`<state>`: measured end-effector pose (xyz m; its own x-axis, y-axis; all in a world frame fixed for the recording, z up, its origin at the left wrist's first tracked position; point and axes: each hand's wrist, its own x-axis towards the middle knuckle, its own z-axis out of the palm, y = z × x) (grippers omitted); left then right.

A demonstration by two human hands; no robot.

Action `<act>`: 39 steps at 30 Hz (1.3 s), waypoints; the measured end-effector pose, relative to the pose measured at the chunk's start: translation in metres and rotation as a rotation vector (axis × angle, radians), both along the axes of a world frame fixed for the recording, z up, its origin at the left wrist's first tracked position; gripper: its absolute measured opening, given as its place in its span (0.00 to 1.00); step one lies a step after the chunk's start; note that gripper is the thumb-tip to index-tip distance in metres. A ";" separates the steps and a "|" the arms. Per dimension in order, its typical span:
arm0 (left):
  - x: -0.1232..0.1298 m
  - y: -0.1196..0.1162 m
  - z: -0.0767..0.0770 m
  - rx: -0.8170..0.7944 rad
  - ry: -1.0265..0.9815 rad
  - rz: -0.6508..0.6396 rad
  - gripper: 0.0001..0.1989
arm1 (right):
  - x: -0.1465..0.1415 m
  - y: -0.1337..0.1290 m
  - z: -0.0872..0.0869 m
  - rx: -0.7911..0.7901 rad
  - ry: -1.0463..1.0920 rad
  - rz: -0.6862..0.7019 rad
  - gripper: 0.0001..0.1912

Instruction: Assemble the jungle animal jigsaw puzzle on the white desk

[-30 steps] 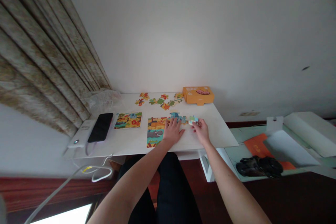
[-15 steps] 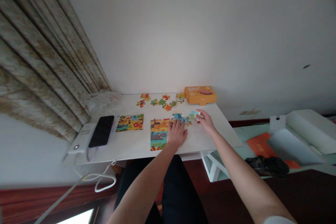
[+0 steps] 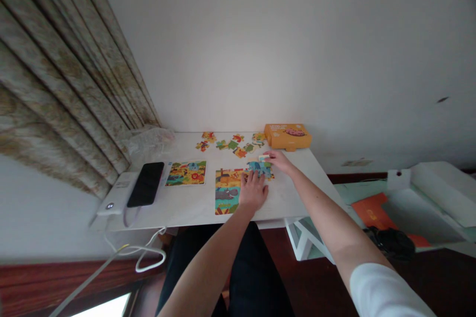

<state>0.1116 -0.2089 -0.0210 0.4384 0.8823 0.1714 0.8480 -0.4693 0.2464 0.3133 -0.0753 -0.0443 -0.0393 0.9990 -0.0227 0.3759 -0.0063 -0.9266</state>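
Left hand (image 3: 253,190) lies flat, fingers spread, on the jigsaw (image 3: 227,195), pinning it down; right hand (image 3: 278,160) pinches a pale piece (image 3: 263,158) between fingertips, right at the far edge, just beyond the blue pieces (image 3: 259,168).

Two bare arms reach forward from the bottom of the view, converging toward the middle. The person's left hand (image 3: 253,191) lies palm down and flat, its fingers (image 3: 252,176) slightly spread and pointing away from the body, the wrist low. The right arm stretches farther out at a long diagonal, the right forearm (image 3: 320,198) running up from a white sleeve (image 3: 383,291) that covers the upper arm. The right hand (image 3: 279,161) is well ahead, turned inward, with thumb and forefinger pinched together at the tips.
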 end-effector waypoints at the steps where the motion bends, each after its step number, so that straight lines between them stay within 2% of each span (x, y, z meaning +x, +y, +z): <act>1: 0.000 0.000 0.000 0.001 -0.001 0.000 0.25 | 0.000 0.001 -0.004 0.018 -0.036 -0.002 0.12; 7: 0.001 0.000 0.000 0.003 -0.007 -0.004 0.25 | 0.003 0.002 -0.015 0.088 -0.159 -0.027 0.11; 14: 0.001 0.001 0.000 -0.008 -0.007 -0.007 0.25 | 0.000 -0.002 -0.016 0.147 -0.247 -0.026 0.11; 23: 0.001 0.000 0.000 0.003 -0.003 -0.003 0.25 | -0.003 -0.017 -0.017 0.311 -0.423 -0.023 0.10; 27: 0.001 0.000 0.000 0.012 -0.005 -0.002 0.24 | -0.007 -0.037 -0.024 0.384 -0.399 -0.097 0.10; 32: 0.001 0.001 -0.002 0.017 -0.014 -0.005 0.24 | -0.012 -0.083 -0.032 0.426 -0.452 -0.164 0.18; 35: 0.002 0.001 -0.003 0.033 -0.009 -0.004 0.24 | -0.020 -0.106 -0.029 0.448 -0.586 -0.101 0.21; 39: 0.002 0.001 -0.004 0.044 0.002 0.000 0.24 | -0.034 -0.117 -0.015 0.419 -0.785 -0.071 0.23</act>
